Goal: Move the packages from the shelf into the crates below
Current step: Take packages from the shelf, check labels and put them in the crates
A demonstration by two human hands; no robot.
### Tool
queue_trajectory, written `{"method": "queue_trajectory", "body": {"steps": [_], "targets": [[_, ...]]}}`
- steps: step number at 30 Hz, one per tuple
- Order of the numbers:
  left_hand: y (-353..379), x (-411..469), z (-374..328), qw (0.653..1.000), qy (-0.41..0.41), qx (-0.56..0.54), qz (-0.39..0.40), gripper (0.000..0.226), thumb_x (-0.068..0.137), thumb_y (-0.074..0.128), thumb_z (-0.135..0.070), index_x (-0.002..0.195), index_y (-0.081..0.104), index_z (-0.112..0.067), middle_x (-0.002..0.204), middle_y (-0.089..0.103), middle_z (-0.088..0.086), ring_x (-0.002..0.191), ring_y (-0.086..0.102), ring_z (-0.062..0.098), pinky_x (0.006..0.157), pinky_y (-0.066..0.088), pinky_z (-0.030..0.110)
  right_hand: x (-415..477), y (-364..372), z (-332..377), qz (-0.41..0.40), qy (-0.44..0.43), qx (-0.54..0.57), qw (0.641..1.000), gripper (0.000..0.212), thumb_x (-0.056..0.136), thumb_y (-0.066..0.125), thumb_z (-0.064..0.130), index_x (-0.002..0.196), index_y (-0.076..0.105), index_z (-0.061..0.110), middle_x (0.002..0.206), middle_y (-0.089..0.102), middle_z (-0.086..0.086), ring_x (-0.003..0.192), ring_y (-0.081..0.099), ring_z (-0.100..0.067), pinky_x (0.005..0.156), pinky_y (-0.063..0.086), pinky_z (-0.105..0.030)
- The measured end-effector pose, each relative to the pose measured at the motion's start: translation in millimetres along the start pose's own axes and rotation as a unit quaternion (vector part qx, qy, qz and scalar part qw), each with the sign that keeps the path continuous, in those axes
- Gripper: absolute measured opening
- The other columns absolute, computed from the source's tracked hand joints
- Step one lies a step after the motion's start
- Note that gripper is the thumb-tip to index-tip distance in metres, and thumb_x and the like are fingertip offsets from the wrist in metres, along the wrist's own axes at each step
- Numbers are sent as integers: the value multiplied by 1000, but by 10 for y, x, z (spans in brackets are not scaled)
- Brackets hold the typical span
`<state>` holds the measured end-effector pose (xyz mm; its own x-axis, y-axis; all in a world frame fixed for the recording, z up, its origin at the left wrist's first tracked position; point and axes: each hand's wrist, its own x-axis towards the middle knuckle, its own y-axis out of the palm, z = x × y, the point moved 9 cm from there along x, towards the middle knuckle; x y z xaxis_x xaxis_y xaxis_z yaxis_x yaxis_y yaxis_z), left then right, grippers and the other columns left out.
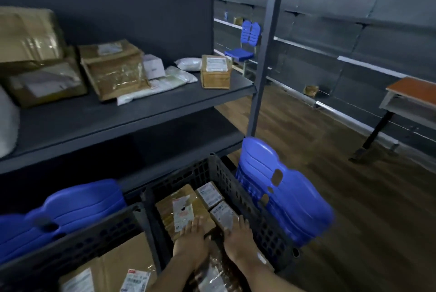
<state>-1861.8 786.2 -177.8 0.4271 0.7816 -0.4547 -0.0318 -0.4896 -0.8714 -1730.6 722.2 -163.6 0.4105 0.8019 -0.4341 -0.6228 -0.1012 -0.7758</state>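
Both my hands reach down into the dark slotted crate [238, 188] on the right. My left hand [191, 237] lies with straight fingers on a labelled cardboard box [181, 209]. My right hand [236, 235] rests flat on a smaller labelled box [223, 215]. Another small box [210, 194] lies behind it in the crate. On the dark shelf [99, 122] above stand several cardboard boxes [113, 70], white padded bags [162, 84] and one small labelled box [215, 71] near the right end.
A second crate [77, 244] at the lower left holds a large box [118, 265]. Blue plastic chair backs [283, 192] flank the crates. A metal post [264, 56] marks the shelf's right end. A wooden floor, a desk [410, 100] and grey shelving lie to the right.
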Motion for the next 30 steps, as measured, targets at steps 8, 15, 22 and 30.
{"method": "queue_trajectory", "body": {"steps": [8, 15, 22, 30], "targets": [[-352, -231, -133, 990, -114, -32, -75, 60, 102, 25, -38, 154, 9, -10, 153, 32, 10, 142, 27, 28, 119, 18, 37, 224, -412, 44, 64, -134, -40, 988, 53, 98, 38, 25, 149, 27, 13, 151, 33, -6, 136, 35, -21, 110, 33, -29], [-976, -515, 34, 968, -168, -70, -172, 60, 102, 26, -35, 153, 11, -9, 160, 17, 6, 148, 15, 22, 121, 9, 33, 274, -914, 629, 22, -272, -33, 961, 48, 100, 41, 25, 146, 31, 15, 149, 36, -3, 134, 39, -19, 104, 37, -29], [-1630, -755, 390, 944, -208, -73, -244, 62, 103, 25, -40, 153, 11, -6, 160, 17, 7, 148, 12, 22, 122, 9, 35, 325, -1307, 1516, -30, -366, 1, 930, 53, 101, 40, 33, 150, 27, 17, 156, 27, 0, 142, 28, -16, 108, 33, -29], [-2131, -898, 675, 934, -212, -93, -274, 62, 103, 28, -40, 153, 12, -7, 160, 19, 7, 148, 15, 24, 120, 12, 34, 450, -1594, 2017, -60, -374, 12, 925, 53, 102, 38, 34, 150, 27, 15, 157, 25, -2, 143, 26, -19, 109, 34, -36]]}}
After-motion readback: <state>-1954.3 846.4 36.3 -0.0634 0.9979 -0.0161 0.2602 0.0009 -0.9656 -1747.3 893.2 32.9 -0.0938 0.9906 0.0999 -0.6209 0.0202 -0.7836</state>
